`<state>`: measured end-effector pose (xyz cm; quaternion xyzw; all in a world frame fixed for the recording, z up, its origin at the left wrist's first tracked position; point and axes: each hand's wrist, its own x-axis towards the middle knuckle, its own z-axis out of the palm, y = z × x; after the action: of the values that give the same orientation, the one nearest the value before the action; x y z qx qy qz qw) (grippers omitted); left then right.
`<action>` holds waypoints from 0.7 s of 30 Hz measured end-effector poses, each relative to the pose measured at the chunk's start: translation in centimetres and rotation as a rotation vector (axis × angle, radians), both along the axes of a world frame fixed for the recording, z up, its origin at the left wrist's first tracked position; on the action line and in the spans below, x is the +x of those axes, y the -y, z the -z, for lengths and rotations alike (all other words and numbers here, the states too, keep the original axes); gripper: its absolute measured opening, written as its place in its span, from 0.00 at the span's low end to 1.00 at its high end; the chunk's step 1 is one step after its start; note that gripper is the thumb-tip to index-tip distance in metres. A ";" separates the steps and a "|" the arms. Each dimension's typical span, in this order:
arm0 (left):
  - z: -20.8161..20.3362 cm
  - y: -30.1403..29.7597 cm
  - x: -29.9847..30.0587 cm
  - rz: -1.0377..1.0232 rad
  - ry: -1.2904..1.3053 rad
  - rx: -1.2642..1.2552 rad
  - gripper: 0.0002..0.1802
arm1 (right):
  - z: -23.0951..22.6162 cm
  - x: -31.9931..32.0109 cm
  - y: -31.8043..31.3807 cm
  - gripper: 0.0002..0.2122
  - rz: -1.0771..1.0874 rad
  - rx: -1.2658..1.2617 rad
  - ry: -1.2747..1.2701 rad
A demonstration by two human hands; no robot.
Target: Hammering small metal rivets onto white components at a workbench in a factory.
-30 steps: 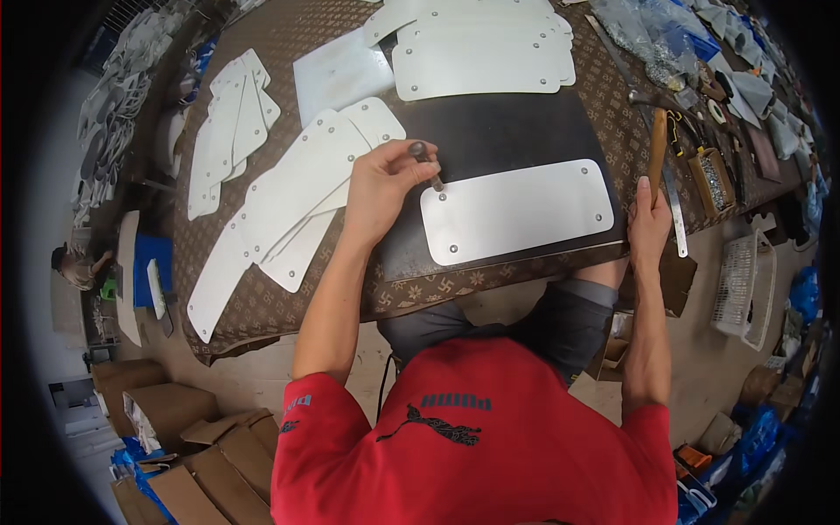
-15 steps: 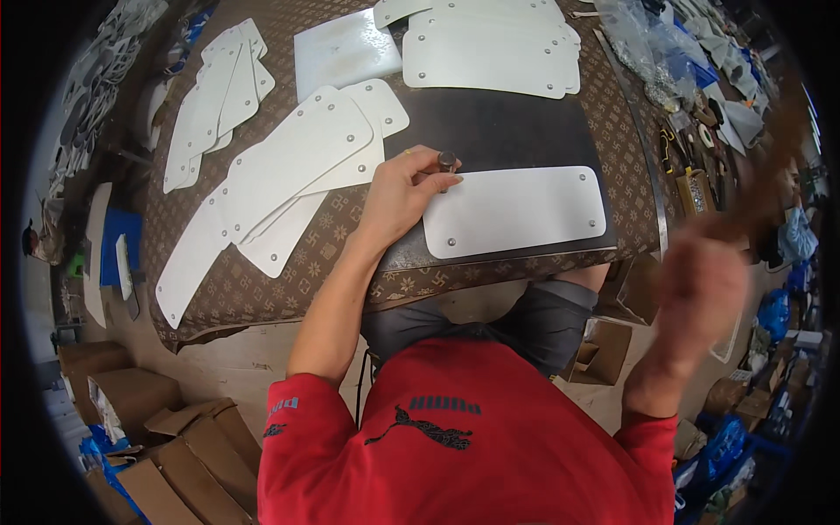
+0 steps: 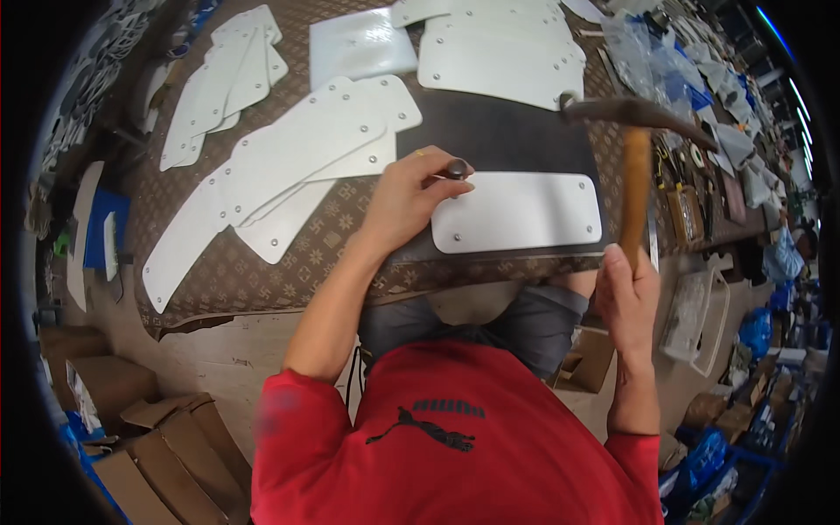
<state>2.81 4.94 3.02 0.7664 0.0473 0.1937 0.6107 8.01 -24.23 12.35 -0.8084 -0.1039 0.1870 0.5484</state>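
The left-hand grip (image 3: 407, 199) pinches a dark, roughly upright punch (image 3: 456, 168) at the near-left white panel's (image 3: 525, 210) far-left corner; this panel lies on a dark mat (image 3: 516, 136), long axis running left-right. The right-hand grip (image 3: 628, 293) clasps a hammer (image 3: 636, 179), handle pointing forward.

I see, over the link, a table (image 3: 219, 284) with a brown patterned covering, standing above a pale, marked floor (image 3: 223, 352). Cardboard boxes (image 3: 171, 455) crowd the lower left of my view; higher up there, a blue panel (image 3: 105, 206) stands beside a long pale board (image 3: 80, 254). To my right, I make out a white plastic crate (image 3: 685, 317), blue bags (image 3: 704, 455) and, towards the rim, bright light strips (image 3: 800, 105).
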 end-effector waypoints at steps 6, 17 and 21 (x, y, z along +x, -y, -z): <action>0.3 1.8 -2.8 0.099 -0.067 -0.080 0.11 | -1.1 -2.1 1.2 0.11 0.086 0.165 0.111; 1.3 2.7 -3.8 0.049 -0.134 0.054 0.11 | -3.2 -3.0 2.2 0.09 -0.414 0.660 0.297; 1.2 2.9 -3.0 0.079 -0.100 0.046 0.12 | -0.6 -3.0 2.8 0.11 -0.323 -0.279 0.278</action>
<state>-0.23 2.04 1.79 0.7900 0.0428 0.1320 0.5971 5.05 -27.05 12.93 -0.8673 -0.2792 0.1716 0.3748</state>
